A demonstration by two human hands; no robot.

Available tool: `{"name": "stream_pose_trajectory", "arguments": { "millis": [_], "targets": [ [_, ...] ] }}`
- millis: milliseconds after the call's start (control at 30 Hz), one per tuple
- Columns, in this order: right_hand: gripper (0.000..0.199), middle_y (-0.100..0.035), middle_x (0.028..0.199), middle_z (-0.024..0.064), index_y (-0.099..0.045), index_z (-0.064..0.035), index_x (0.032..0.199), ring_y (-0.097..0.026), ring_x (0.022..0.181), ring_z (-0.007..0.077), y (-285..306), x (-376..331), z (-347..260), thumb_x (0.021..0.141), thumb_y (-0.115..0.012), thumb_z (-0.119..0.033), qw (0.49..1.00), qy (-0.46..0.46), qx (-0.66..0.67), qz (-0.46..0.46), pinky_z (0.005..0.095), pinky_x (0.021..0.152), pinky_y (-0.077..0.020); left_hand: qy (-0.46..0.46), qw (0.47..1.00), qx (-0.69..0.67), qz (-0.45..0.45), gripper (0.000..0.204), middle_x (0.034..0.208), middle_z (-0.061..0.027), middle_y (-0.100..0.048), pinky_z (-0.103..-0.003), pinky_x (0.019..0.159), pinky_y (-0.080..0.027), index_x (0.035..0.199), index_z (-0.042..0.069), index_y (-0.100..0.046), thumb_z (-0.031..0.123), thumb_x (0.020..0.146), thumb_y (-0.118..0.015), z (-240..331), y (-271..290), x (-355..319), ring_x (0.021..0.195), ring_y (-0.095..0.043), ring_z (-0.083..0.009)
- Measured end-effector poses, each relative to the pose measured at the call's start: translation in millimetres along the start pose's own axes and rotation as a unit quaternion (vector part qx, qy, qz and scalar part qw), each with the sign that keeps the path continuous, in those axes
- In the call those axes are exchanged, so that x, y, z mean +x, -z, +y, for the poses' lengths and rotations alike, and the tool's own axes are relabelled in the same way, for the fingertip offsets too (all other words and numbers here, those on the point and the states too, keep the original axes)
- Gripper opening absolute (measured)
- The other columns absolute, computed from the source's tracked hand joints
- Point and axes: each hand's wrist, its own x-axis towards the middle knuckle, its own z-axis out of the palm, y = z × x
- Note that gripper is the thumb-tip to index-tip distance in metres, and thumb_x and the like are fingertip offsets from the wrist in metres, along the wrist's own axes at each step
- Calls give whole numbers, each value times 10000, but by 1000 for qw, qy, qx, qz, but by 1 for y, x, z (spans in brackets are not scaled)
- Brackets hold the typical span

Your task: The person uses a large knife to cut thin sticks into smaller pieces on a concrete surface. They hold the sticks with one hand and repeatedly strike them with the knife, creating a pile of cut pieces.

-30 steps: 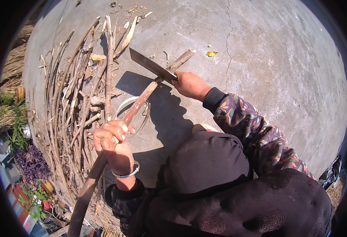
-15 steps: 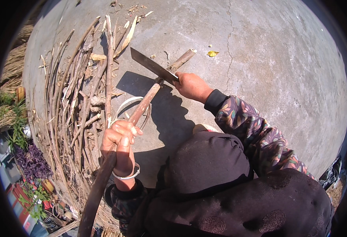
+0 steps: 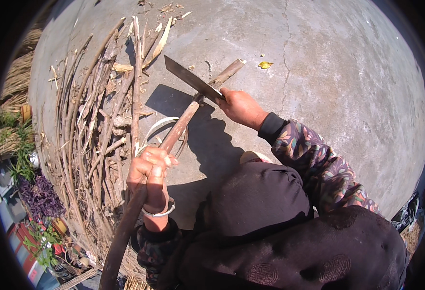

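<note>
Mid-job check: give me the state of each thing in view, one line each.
Left hand: closed around the branch.
Branch: held at a slant.
Right hand: closed at the blade's near end; handle hidden.
Blade: bare, crossing over the wood; contact unclear.
Far stick: pale-ended; join to branch unclear.
Pale strip: curved.
Loose sticks: piled.
Leaf: yellow, lying on concrete.
Concrete: cracked, partly shaded.

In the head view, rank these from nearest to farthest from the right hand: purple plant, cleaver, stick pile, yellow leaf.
1. Cleaver: gripped in the right hand.
2. Yellow leaf: ahead, slightly right.
3. Stick pile: off to the left.
4. Purple plant: far left, past the pile.
</note>
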Motion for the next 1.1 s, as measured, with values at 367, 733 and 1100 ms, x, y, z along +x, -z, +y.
{"name": "stream_pose_trajectory", "arguments": {
  "millis": [367,733,1100],
  "targets": [
    [195,-644,758,238,-558,-39,1031,-639,753,438,10,-10,-17,923,-573,-201,999,-8,-27,-16,539,658,-494,-14,1000,-12,10,190,677,-50,-408,-409,657,-495,756,81,-402,106,883,-541,-6,-1,-6,755,-471,-208],
    [215,-636,769,238,-547,-21,990,-627,755,452,13,1,-10,899,-628,-197,994,56,50,85,525,644,-494,-30,998,-33,38,205,669,-42,-389,-420,631,-498,740,90,-395,121,890,-532,-14,7,-8,759,-477,-213],
    [210,-632,742,232,-583,-22,940,-625,725,445,13,6,-12,926,-606,-230,981,128,64,129,529,636,-481,-23,996,-65,59,219,667,-30,-408,-433,651,-494,745,107,-420,157,909,-555,-17,16,-8,783,-504,-215]
  ]
}}
